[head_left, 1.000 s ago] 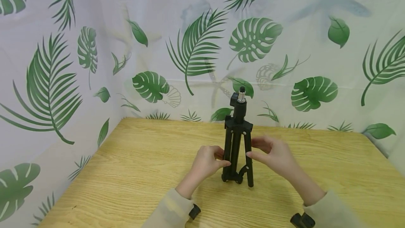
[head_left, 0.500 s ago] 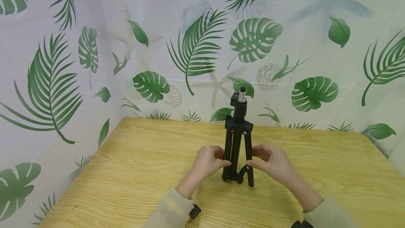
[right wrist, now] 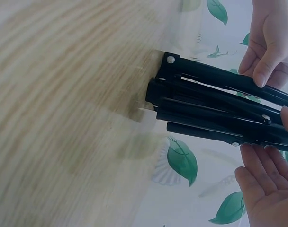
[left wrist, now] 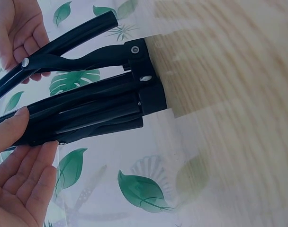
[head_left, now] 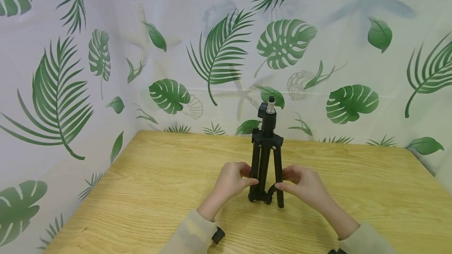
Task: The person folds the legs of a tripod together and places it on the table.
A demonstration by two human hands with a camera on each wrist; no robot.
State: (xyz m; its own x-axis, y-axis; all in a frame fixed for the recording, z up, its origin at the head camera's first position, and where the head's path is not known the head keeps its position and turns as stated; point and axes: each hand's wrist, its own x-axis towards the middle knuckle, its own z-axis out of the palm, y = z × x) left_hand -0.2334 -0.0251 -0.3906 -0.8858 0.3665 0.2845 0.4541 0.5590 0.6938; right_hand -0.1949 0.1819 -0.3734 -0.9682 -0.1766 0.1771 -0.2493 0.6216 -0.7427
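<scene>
A black tripod (head_left: 268, 141) stands upright on the table with a metal stud at its top. My left hand (head_left: 231, 179) pinches the left leg (head_left: 255, 164) between thumb and fingers. On the other side, my right hand (head_left: 306, 187) pinches the right leg (head_left: 277, 162) low down, near a hinged brace (head_left: 272, 190). That leg angles slightly outward, while the other legs stay close together. In the left wrist view the brace (left wrist: 94, 56) joins the angled leg to the bottom joint (left wrist: 145, 78). The right wrist view shows the legs (right wrist: 215, 101) between both hands.
The wood-grain table (head_left: 169, 175) spreads around the tripod. A white leaf-print cloth (head_left: 226, 34) hangs behind the table and along its left side. Black wrist-worn pieces show at the left sleeve (head_left: 192, 232) and the right sleeve (head_left: 367, 240).
My right hand has slid down along the right leg, and its thumb now lies lower, near the brace. My left hand and the tripod look unmoved.
</scene>
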